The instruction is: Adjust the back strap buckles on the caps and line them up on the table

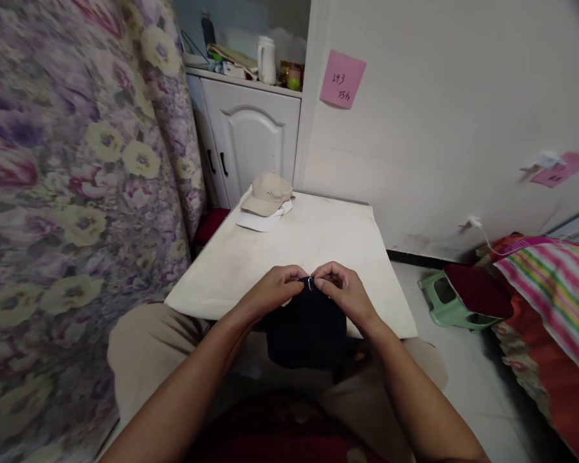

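Both my hands hold a dark navy cap (306, 331) by its back strap, over the near edge of the table and my lap. A small shiny metal buckle (311, 283) shows on the strap between my fingertips. On its left side, my left hand (282, 286) pinches the strap between thumb and fingers. My right hand (340, 286) pinches it just right of the buckle. The cap's crown hangs below my hands, and its brim cannot be made out. At the table's far left corner, a beige cap (270, 191) rests on top of a white cap (260, 222).
A cream-covered table (338, 238) stands before me. Floral curtains (77, 193) hang close on the left. Behind the table is a white cabinet (253, 122) with a white jug (266, 60) on it. A green stool (439, 299) and a bed (554, 283) are at right.
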The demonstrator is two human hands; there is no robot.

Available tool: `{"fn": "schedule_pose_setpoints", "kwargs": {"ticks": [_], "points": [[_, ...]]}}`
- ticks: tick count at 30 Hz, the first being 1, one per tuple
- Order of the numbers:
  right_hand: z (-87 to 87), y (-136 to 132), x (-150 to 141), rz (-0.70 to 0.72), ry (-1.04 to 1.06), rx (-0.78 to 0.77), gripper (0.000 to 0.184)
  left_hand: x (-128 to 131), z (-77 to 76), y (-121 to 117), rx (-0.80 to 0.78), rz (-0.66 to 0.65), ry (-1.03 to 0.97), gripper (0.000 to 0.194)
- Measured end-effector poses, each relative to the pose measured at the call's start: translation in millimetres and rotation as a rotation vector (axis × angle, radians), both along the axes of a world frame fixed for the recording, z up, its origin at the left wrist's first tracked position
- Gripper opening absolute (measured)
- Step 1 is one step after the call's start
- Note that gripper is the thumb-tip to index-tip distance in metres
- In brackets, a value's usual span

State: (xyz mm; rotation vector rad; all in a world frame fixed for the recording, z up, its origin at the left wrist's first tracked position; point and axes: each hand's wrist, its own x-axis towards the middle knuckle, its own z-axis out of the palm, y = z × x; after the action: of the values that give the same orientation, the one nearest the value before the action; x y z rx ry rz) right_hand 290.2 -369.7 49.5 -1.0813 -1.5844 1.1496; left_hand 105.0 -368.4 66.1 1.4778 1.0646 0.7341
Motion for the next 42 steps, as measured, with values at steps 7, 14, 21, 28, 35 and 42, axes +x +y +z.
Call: {"fn": "schedule_pose_setpoints", "kwargs": {"ticks": [7,14,21,28,35,42], "points": [[-1.3,0,-2,0.002,-0.067,0.001,0.005,1,0.2,0,0.001,-0.013,-0.011,0.017],[-2.4,-3,-6,-0.094,-0.069,0.065,0.005,3,-2.1,-3,0.007,0.017,-0.054,0.019],[4.8,-1,3,0.037,-0.056,-0.015,0.004,0,-1.4,1,0.000,-0.023,-0.008,0.018],[10.5,7,13,0.213,0.166,-0.293,0.013,-5,6.1,-7,-0.083,-0.075,-0.029,0.023],[54.5,10,16,0.168,0.063,-0.098,0.012,-1,46.1,-10,0.154,-0.011,0.097,0.016],[60.3,13,7,0.137,-0.063,0.072,0.011,2,43.2,-13,0.387,0.140,0.244,0.008]]}}
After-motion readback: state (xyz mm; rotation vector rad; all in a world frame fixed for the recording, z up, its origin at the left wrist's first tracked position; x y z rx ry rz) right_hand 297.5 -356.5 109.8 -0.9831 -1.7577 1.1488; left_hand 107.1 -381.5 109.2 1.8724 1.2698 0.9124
